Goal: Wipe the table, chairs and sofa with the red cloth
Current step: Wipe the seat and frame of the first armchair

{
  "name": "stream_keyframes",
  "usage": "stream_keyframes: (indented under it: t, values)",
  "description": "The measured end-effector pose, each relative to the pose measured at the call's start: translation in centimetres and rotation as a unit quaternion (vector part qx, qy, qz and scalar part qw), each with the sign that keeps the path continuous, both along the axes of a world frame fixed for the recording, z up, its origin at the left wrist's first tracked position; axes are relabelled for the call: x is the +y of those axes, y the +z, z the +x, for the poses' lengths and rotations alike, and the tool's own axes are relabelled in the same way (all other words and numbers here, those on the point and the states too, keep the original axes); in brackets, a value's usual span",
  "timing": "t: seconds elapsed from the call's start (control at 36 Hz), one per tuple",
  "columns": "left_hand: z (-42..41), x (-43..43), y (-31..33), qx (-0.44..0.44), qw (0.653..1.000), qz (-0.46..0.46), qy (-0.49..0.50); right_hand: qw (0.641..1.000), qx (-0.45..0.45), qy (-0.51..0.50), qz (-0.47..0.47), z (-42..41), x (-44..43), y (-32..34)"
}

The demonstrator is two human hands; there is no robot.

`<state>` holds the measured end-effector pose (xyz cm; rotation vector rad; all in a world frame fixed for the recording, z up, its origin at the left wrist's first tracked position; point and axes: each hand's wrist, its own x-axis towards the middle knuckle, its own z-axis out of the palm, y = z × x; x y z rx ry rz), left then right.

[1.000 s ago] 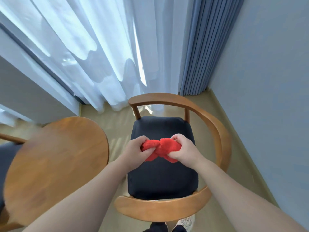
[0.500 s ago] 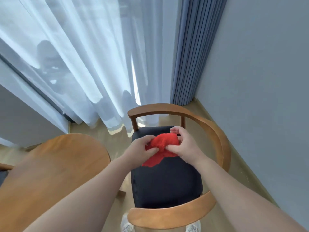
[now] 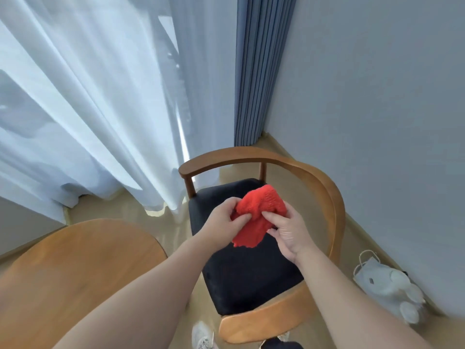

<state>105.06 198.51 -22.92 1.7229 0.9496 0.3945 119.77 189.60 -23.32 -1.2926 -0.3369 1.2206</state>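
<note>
A fluffy red cloth (image 3: 256, 217) hangs bunched in the air above the chair seat. My left hand (image 3: 224, 222) pinches its left side and my right hand (image 3: 289, 230) grips its right side, palm turned up. Below them stands a wooden armchair (image 3: 327, 197) with a curved back rail and a dark padded seat (image 3: 246, 273). A round wooden table (image 3: 75, 268) lies at the lower left, partly under my left forearm. No sofa is in view.
White sheer curtains (image 3: 88, 109) and a blue pleated curtain (image 3: 259, 71) hang behind the chair. A grey wall (image 3: 377, 109) runs close along the right. A white plush toy with a bag (image 3: 387, 290) lies on the floor beside the chair. A white shoe (image 3: 201, 336) shows below.
The view has swung up and to the right. My hands have turned the cloth over and spread it, so a loose flap now hangs down between them.
</note>
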Motion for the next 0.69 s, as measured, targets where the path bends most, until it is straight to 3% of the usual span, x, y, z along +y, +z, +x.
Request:
stream_keyframes:
  t: [0.28, 0.47, 0.69]
  values:
    - [5.1, 3.5, -1.4, 0.080, 0.997, 0.001, -0.005, 0.999, 0.032, 0.007, -0.004, 4.5, 3.8, -1.8]
    - [6.0, 7.9, -5.1, 0.212, 0.974, 0.075, 0.021, 0.993, -0.102, -0.026, -0.059, 7.9, 8.0, -5.4]
    - [4.2, 18.7, -13.0, 0.346, 0.916, 0.195, 0.054, 0.959, -0.255, -0.058, -0.107, 9.3, 14.1, -15.3]
